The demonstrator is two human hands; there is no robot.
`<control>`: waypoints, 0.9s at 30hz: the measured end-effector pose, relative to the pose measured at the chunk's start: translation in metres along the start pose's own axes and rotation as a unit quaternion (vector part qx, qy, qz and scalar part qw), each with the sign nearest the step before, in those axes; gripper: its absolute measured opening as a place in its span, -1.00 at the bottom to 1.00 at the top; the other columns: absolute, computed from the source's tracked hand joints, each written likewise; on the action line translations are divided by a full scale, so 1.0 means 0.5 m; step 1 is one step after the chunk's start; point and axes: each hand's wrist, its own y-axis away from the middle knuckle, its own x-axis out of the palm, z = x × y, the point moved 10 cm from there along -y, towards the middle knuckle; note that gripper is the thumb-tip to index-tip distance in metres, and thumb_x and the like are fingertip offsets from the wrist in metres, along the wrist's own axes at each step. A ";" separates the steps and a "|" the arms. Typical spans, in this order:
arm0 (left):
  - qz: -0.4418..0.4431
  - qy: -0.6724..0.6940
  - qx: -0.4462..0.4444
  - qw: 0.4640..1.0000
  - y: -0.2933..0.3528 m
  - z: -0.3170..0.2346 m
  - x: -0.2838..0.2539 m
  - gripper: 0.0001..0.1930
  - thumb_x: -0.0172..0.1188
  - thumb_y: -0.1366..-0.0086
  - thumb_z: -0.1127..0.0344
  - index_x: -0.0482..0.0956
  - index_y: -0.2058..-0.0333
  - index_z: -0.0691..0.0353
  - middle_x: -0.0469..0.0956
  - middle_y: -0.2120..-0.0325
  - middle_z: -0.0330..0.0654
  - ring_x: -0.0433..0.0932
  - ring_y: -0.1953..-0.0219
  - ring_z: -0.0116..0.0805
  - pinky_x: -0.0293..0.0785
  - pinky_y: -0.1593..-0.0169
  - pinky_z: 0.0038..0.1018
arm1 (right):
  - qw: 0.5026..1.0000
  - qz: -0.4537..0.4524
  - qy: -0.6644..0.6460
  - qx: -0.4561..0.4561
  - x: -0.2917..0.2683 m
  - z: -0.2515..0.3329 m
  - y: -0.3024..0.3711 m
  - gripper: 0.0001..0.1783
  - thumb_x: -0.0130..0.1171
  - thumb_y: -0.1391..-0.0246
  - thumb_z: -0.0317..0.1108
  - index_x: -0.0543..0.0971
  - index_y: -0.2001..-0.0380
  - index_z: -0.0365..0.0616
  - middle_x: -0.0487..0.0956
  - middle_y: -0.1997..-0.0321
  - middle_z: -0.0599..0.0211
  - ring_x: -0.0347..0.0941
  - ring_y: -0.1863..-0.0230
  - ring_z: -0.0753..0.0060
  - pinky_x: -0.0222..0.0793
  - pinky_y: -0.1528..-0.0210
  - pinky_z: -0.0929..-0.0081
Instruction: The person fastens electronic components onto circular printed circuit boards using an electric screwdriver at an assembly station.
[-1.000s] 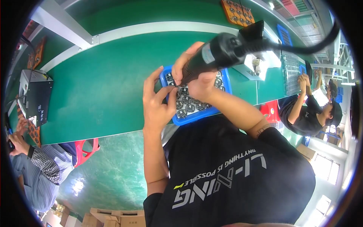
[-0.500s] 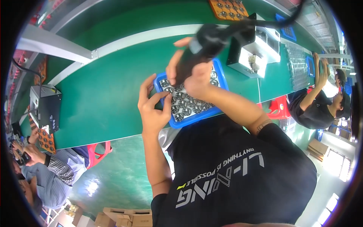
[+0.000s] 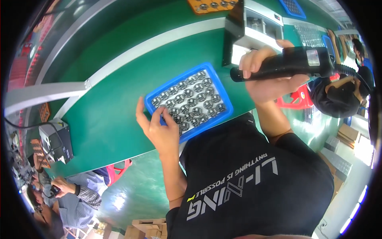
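Observation:
On the green bench lies a blue tray (image 3: pixel 217 73) with a white insert, filled with rows of round metallic parts (image 3: pixel 192 102). My left hand (image 3: pixel 159 127) is at the tray's left side, one finger stretched beyond the rim. Its thumb and another fingertip come close together over the parts at that end; whatever is between them is hidden. Off to the right of the tray, my right hand (image 3: pixel 264 77) is wrapped round a black corded electric screwdriver (image 3: pixel 288 63). The tool lies nearly level, its nose pointing left and apart from the tray.
Behind the tool stands a white-and-black machine (image 3: pixel 254 28). An orange tray of round parts (image 3: pixel 213 6) sits across the rail (image 3: pixel 159 46). A black box with a cable (image 3: pixel 57 139) stands at left. Co-workers sit at both ends, near red stools (image 3: pixel 298 97).
My right hand has swung the screwdriver from above the tray out to the right, uncovering the parts. My left hand stays at the tray's left end. The whole view has shifted.

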 end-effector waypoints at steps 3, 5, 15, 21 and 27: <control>-0.011 -0.024 -0.032 0.999 0.003 0.006 -0.005 -0.93 0.27 -0.10 0.56 0.66 0.40 0.39 0.36 -0.19 0.15 0.41 -0.17 0.20 0.36 -0.19 -0.12 | 0.999 -0.042 0.024 -0.018 -0.043 0.028 0.009 -0.02 -0.39 -0.08 0.66 0.28 -0.18 0.04 0.40 0.60 0.25 0.29 0.68 0.32 0.27 0.51 0.29; 0.006 -0.031 -0.027 0.999 0.002 -0.005 -0.002 -0.94 0.24 -0.14 0.55 0.63 0.39 0.39 0.33 -0.22 0.15 0.38 -0.19 0.22 0.33 -0.21 -0.10 | 0.997 -0.050 0.043 -0.049 -0.076 0.057 0.002 -0.02 -0.37 -0.08 0.66 0.29 -0.16 0.02 0.42 0.60 0.23 0.29 0.69 0.31 0.27 0.51 0.28; 0.087 -0.165 0.012 0.982 -0.011 -0.039 0.027 -0.95 0.16 -0.20 0.56 0.59 0.40 0.40 0.27 -0.22 0.25 0.32 -0.20 0.30 0.25 -0.24 0.01 | 0.988 -0.079 0.115 -0.058 -0.139 0.096 -0.037 -0.04 -0.33 -0.10 0.63 0.26 -0.11 -0.05 0.45 0.60 0.20 0.29 0.70 0.31 0.30 0.53 0.30; 0.146 -0.102 -0.060 0.982 -0.019 0.008 0.036 -0.94 0.20 -0.18 0.51 0.56 0.40 0.40 0.24 -0.21 0.29 0.33 -0.18 0.31 0.28 -0.21 -0.04 | 0.967 -0.086 0.238 -0.007 -0.128 0.066 -0.039 -0.07 -0.23 -0.08 0.63 0.26 -0.02 -0.08 0.41 0.66 0.22 0.27 0.73 0.35 0.24 0.63 0.43; 0.163 -0.094 -0.064 0.980 -0.015 0.026 0.029 -0.93 0.22 -0.19 0.48 0.58 0.37 0.35 0.21 -0.26 0.27 0.30 -0.24 0.32 0.29 -0.23 -0.09 | 0.971 -0.049 0.221 0.076 -0.117 0.036 -0.054 -0.11 -0.15 -0.09 0.59 0.28 0.04 -0.11 0.39 0.69 0.23 0.30 0.74 0.39 0.22 0.64 0.46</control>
